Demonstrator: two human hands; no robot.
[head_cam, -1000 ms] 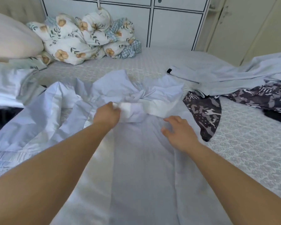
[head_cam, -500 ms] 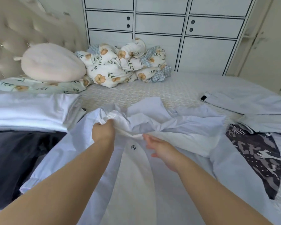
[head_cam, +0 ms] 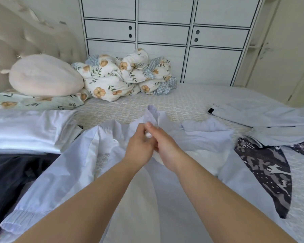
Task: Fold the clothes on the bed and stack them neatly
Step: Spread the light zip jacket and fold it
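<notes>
Both hands meet over the bed, the left hand and right hand pinching a bunched part of a pale blue jacket spread below them. A camouflage garment lies to the right, a folded white stack to the left.

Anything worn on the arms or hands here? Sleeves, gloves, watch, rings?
Nothing visible. Both forearms are bare up to the frame edge, no sleeves in view. The left hand and right hand have no gloves, and no watch, band or ring shows on the visible sides.
</notes>
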